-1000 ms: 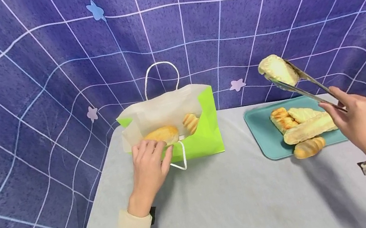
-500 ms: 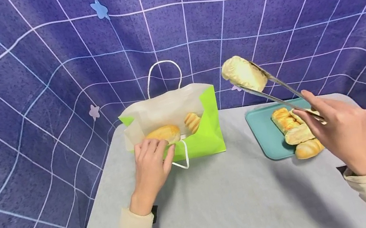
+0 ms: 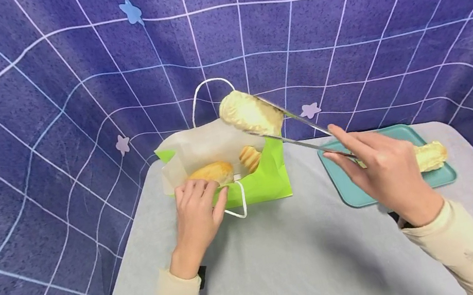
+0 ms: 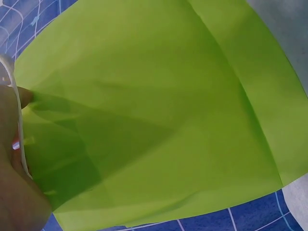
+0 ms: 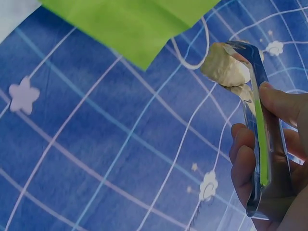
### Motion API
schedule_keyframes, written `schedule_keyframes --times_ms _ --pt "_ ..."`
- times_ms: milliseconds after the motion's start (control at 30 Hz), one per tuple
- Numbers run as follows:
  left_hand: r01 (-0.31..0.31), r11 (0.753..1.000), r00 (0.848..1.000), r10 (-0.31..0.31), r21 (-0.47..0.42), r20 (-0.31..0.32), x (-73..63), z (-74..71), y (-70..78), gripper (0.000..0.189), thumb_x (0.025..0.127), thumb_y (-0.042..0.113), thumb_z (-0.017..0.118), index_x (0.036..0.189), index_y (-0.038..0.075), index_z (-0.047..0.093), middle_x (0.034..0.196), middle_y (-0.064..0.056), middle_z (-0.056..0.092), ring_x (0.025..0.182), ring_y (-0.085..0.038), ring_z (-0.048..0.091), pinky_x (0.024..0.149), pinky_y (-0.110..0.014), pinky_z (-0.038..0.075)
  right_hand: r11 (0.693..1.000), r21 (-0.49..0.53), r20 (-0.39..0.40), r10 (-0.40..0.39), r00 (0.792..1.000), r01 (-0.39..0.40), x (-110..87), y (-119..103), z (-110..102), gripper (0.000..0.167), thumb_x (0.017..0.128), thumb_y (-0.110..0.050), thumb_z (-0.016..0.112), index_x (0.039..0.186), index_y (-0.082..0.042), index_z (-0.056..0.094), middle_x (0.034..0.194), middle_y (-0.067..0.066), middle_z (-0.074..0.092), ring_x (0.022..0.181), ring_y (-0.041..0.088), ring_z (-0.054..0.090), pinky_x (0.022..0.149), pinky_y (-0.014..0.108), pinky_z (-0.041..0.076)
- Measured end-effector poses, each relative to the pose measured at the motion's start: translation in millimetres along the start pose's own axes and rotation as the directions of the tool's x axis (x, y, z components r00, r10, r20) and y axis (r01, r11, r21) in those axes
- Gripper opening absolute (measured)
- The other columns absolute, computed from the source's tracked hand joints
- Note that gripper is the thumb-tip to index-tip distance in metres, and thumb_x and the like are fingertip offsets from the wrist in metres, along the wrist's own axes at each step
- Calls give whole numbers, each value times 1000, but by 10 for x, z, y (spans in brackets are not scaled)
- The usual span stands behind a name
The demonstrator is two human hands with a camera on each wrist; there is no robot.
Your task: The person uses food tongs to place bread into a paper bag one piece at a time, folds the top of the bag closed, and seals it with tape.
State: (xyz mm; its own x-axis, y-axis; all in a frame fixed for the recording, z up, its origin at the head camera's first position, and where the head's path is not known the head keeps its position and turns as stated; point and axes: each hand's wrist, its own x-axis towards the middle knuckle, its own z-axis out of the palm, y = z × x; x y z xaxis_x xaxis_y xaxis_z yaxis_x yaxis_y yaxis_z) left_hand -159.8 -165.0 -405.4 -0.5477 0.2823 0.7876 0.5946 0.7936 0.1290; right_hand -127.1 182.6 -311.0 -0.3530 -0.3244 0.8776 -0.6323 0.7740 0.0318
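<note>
My right hand (image 3: 383, 170) grips metal tongs (image 3: 306, 143), whose tips clamp a pale cream-coloured bread (image 3: 252, 113). That bread hangs in the air by the upper right rim of a green paper bag (image 3: 266, 184). My left hand (image 3: 197, 209) pinches the bag's near rim, thumb on the outside, beside a white handle (image 3: 243, 201). Inside the bag's mouth lie a golden bread roll (image 3: 214, 172) and a striped bread (image 3: 250, 158). In the left wrist view the bag's green side (image 4: 159, 120) fills most of the frame. The right wrist view shows the tongs (image 5: 269, 159) from behind.
A teal tray (image 3: 341, 184) stands to the right on the grey-covered table (image 3: 275, 266). One long pale bread (image 3: 430, 156) shows on it; my right hand covers the rest. A purple curtain (image 3: 218, 36) with grid lines hangs behind.
My right hand has carried the tongs and the pale bread leftward, from above the tray to the bag's rim. My left hand stays at the bag's near rim.
</note>
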Motion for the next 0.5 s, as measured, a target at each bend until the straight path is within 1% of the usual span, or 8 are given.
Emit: schedule_keyframes --times_ms 133,300,500 --pt "3 1000 1000 -3 -2 0 -9 2 5 21 95 27 64 87 8 66 82 -5 60 82 -30 55 75 -47 33 1000 26 40 -16 999 15 28 -68 129 41 98 -35 62 129 -10 67 81 9 71 61 26 66 46 42 47" --pt "4 1000 1000 -4 -4 -4 -11 -2 2 22 95 28 63 88 8 66 81 -6 60 82 -30 55 76 -47 34 998 55 64 -21 998 18 55 -133 262 40 97 -34 63 128 -9 68 84 8 72 63 25 68 47 41 49" --pt "6 1000 1000 -6 1 -8 -6 0 0 23 96 28 62 87 7 67 81 -6 60 81 -29 55 77 -46 35 995 103 98 -12 995 2 49 -182 382 45 89 -27 73 129 -9 67 86 8 73 67 25 70 50 41 52"
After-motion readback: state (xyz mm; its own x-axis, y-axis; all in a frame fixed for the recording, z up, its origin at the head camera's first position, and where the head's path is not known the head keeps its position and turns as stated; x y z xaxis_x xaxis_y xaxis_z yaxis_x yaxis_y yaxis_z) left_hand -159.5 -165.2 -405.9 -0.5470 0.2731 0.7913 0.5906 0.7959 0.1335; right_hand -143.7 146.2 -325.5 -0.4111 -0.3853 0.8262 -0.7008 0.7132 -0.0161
